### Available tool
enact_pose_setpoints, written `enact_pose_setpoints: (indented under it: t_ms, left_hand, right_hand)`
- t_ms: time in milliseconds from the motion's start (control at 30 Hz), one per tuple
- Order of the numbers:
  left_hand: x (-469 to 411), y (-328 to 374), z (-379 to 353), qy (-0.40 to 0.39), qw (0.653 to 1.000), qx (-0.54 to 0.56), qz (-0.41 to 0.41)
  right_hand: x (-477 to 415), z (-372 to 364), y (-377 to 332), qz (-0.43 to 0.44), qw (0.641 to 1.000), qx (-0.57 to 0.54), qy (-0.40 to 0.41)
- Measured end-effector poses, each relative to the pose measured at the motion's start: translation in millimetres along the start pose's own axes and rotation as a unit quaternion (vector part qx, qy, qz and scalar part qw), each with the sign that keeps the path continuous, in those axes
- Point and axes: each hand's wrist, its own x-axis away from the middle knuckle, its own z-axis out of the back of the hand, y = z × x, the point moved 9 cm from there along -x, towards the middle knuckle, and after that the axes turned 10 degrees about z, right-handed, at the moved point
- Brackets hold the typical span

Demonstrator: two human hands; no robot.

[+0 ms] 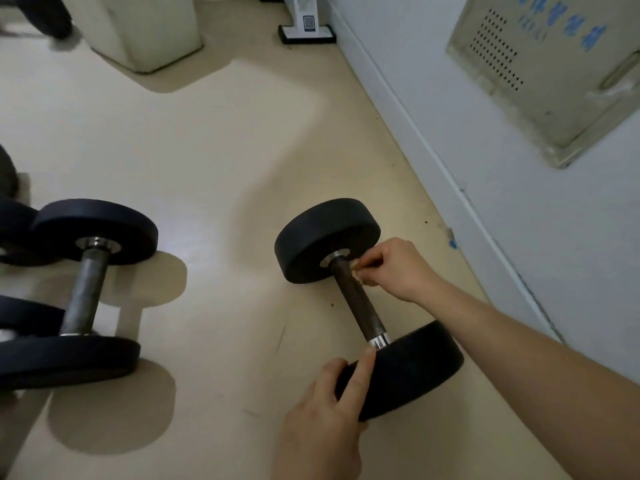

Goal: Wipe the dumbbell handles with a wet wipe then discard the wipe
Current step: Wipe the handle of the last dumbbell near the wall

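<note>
A black dumbbell [360, 299] lies on the floor near the wall, its dark handle running from the far weight to the near one. My right hand [394, 268] pinches a small crumpled wipe [356, 270] against the far end of that handle, beside the far weight. The wipe is mostly hidden by my fingers. My left hand [329, 410] grips the edge of the near weight [408, 372], with the index finger stretched up towards the chrome collar.
A second dumbbell [83, 289] lies at the left, with further black weights [17, 233] beyond it at the frame's edge. The white wall and skirting [485, 216] run diagonally on the right. A cream cabinet [145, 29] and a white stand [308, 26] sit at the back.
</note>
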Motion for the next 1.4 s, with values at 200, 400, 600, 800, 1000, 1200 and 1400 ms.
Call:
enact_pose_setpoints:
  t_ms: [200,400,600,800,1000,1200,1400]
  left_hand:
    - [-5,15,3,-0.002,0.999,0.014,-0.032]
    - [-11,22,30,-0.083,0.994,-0.009,-0.069]
    - [-8,23,22,-0.095,0.993,0.007,-0.076]
    - [-24,37,18,-0.065,0.993,0.008,-0.095]
    - [-20,27,20,-0.094,0.992,0.014,-0.080]
    - [-12,2,29,-0.110,0.994,0.008,-0.027]
    - [-7,-33,54,-0.082,0.995,0.049,-0.020]
  right_hand:
    - [12,-14,-11,0.035,0.998,-0.010,-0.057]
    - [25,-22,-6,0.029,0.993,0.014,-0.118]
    - [-1,-9,-30,0.074,0.993,0.094,-0.022]
    - [23,-23,-11,0.035,0.991,0.061,-0.110]
    - [13,-24,-25,0.033,0.992,0.070,-0.098]
    - [1,-26,-48,0.083,0.990,0.095,-0.069]
    - [29,-59,-53,0.114,0.975,0.079,-0.171]
